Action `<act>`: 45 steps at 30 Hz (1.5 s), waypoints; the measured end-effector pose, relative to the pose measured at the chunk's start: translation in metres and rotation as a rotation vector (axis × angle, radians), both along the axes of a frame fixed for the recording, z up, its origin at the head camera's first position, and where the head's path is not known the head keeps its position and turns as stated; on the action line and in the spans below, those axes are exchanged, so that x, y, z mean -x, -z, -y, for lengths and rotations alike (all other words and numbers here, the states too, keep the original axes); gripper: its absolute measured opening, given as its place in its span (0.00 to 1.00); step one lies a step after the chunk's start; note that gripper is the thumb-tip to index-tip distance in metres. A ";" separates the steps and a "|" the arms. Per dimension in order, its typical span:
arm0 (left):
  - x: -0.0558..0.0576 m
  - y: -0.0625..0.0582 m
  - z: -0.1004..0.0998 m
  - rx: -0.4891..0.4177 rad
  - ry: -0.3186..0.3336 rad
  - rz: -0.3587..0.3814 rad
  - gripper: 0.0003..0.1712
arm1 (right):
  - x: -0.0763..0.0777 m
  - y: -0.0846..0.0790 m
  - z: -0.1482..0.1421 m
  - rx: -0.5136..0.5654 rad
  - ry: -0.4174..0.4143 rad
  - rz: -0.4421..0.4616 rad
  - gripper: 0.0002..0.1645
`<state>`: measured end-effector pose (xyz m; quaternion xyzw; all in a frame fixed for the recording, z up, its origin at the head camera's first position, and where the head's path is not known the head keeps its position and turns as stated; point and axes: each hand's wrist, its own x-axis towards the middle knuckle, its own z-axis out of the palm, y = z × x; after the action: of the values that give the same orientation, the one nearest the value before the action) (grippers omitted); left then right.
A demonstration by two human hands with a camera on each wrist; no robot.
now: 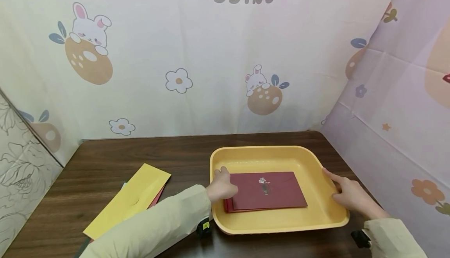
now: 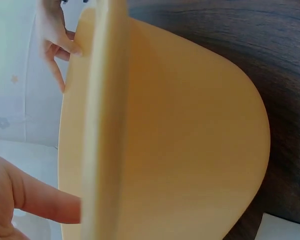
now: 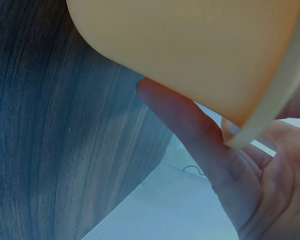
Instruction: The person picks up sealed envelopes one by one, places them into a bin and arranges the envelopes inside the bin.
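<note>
A yellow plastic tray stands on the dark wooden table, with a small stack of dark red envelopes lying in it. The top envelope carries a white flower print and dark lettering. My left hand reaches over the tray's left rim, its fingers spread apart beside the stack's left edge. In the left wrist view the rim hides the tip of one finger. At the right rim, my right hand pinches the tray wall, the thumb over the inside and a finger along the outside.
Left of the tray lies a slanted pile topped by a yellow envelope, with red, blue and dark edges showing beneath. My left sleeve crosses its lower end. A printed curtain hangs behind the table and along its right side.
</note>
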<state>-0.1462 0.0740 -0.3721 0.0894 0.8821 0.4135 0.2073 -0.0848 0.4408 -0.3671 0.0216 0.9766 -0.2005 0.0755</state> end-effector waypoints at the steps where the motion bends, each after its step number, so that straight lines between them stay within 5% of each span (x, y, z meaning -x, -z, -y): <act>1: 0.000 0.000 0.001 -0.011 0.002 -0.002 0.45 | 0.000 0.000 0.000 -0.003 0.000 -0.002 0.47; 7: 0.000 -0.002 0.013 -0.184 -0.037 -0.033 0.37 | 0.000 -0.001 0.000 -0.030 -0.002 -0.003 0.47; 17: -0.002 0.000 0.057 -0.430 -0.215 -0.066 0.14 | -0.001 -0.001 0.000 -0.036 0.001 -0.003 0.47; 29: -0.014 0.027 0.128 -0.259 -0.367 -0.042 0.14 | 0.000 -0.003 0.000 -0.048 -0.006 -0.013 0.47; 39: -0.026 0.037 0.162 -0.184 -0.371 -0.109 0.13 | 0.003 -0.002 -0.004 -0.026 -0.008 0.013 0.48; 45: -0.038 0.031 0.188 0.009 -0.327 -0.244 0.16 | 0.003 -0.001 -0.003 -0.031 -0.014 0.003 0.48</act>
<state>-0.1084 -0.1140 -0.4028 -0.0065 0.9052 0.4238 0.0293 -0.0882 0.4436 -0.3661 0.0163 0.9796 -0.1845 0.0780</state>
